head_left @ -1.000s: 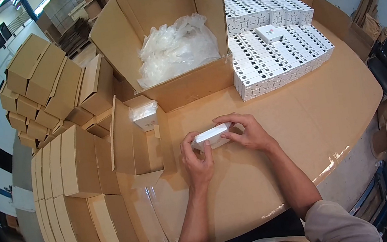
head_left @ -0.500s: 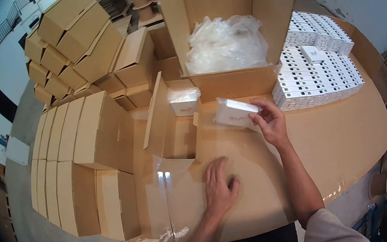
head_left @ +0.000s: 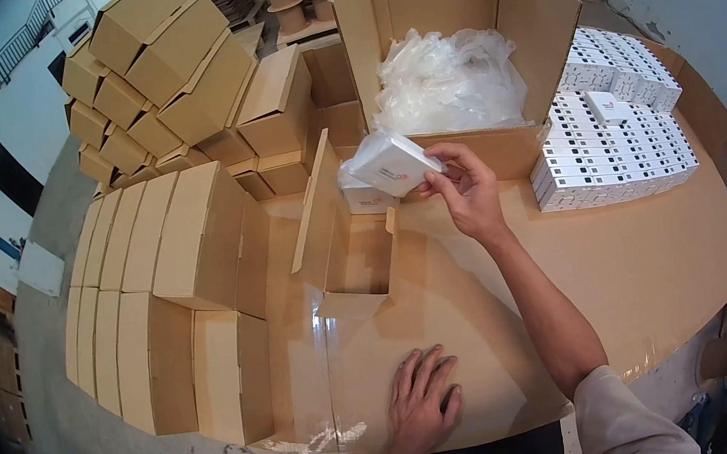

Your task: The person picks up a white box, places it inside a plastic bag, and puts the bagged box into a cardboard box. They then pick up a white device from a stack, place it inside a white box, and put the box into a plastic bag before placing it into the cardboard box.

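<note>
my right hand (head_left: 463, 191) pinches a plastic-wrapped white box (head_left: 390, 164) by its near edge, tilted above the small open carton (head_left: 359, 260) holding another wrapped box (head_left: 363, 199), while my left hand (head_left: 422, 399) lies flat, fingers spread, on the cardboard tabletop (head_left: 633, 271).

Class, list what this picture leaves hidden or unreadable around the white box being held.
Head view: print on the white box in the right hand, too small to read.
Head view: wrapped box below it, partly covered by the held box.
Head view: floor of the big carton, covered by plastic bags.
</note>
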Demonstrator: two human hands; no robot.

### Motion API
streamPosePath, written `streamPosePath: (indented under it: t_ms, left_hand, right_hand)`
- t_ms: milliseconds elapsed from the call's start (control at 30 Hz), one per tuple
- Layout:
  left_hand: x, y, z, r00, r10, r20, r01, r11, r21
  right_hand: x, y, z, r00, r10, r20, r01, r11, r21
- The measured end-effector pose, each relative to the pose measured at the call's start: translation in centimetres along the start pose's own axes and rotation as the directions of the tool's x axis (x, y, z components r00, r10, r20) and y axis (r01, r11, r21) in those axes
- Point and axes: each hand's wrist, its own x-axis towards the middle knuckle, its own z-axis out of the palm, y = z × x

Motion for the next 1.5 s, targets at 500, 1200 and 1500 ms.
streamPosePath:
  t_ms: [500, 1200, 1500]
  left_hand:
    - [0.4, 0.1, -0.1, 1.000, -0.013, -0.022, 0.012, 0.999, -0.036]
    - [0.9, 0.0, 0.4, 0.999, -0.027, -0.023, 0.026, 0.999, -0.037]
    - [6.2, 0.4, 1.2, 0.999, 0.020, -0.028, -0.020, 1.000, -0.007]
  right_hand:
    - [2.3, -0.7, 1.7, 0.945, -0.080, 0.316, 0.233, 0.843, -0.484]
    - [2.9, 2.0, 4.3, 0.894, 0.195, 0.403, 0.285, 0.446, -0.849]
    - [2.0, 0.1, 2.4, 0.876, 0.255, 0.410, 0.212, 0.559, -0.801]
